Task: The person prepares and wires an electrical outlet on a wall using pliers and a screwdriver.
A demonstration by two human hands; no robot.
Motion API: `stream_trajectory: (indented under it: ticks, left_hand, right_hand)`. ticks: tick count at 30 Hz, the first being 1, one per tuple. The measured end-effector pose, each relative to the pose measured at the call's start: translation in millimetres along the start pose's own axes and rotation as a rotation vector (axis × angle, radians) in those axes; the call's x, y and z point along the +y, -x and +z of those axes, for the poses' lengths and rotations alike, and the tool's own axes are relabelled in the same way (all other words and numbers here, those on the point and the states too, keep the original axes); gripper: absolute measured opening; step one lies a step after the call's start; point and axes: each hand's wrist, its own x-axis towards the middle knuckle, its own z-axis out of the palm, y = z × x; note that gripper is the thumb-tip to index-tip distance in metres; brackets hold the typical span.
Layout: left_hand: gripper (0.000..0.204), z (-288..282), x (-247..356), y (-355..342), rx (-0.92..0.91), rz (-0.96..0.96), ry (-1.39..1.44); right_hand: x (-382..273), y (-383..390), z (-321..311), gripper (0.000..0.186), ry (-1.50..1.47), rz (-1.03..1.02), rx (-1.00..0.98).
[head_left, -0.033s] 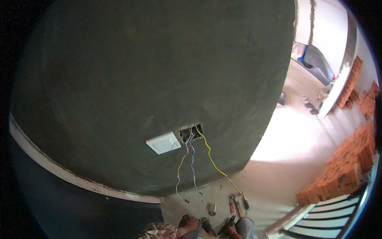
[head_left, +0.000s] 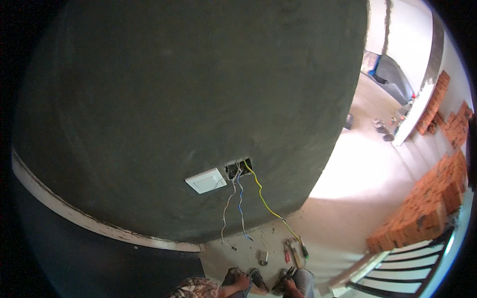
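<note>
At the lower edge, my left hand (head_left: 242,282) is over my bent knee; how its fingers lie is too small to tell. My right hand (head_left: 292,287), by the other knee, is closed on a dark tool that looks like pliers (head_left: 289,272), its tip pointing away from me. Ahead, a recessed wall box (head_left: 238,169) lets out a yellow-green wire (head_left: 268,206), a blue wire (head_left: 241,201) and a whitish wire (head_left: 224,213). These hang toward the floor, apart from both hands. Beside the box, a white switch plate (head_left: 206,181) shows against the wall.
On the floor lie a hammer (head_left: 296,258), a red-handled tool (head_left: 286,255), a green-and-black-handled screwdriver (head_left: 304,251) and a small pale block (head_left: 263,256). The dark wall (head_left: 149,109) fills the front. Stacked bricks (head_left: 417,213) and a black railing (head_left: 407,268) stand right.
The view has shifted slightly, so the wall box, floor tools and bricks sit a little differently in it. The right hand keeps its hold on the dark tool.
</note>
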Motion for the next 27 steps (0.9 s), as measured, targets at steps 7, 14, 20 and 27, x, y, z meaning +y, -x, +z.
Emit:
stream_trajectory:
  ticks: [7,14,20,27]
  left_hand:
    - [0.048,-156.7,163.7,112.0,0.237,0.127,1.258]
    - [0.036,-418.0,153.2,13.5,1.004,0.109,1.441]
    - [0.041,-504.8,141.8,-37.6,0.645,-0.033,2.118]
    - [0.042,-512.8,141.2,5.9,1.222,-0.133,1.517]
  right_hand:
    - [-79.4,218.6,43.7,0.024,-0.146,-0.23,0.266]
    - [-225.9,327.7,102.2,0.04,0.175,-0.551,0.284]
    - [-322.4,342.6,158.7,0.044,0.48,-0.626,0.102]
    - [-446.5,300.4,168.1,0.037,1.249,-0.509,-0.3]
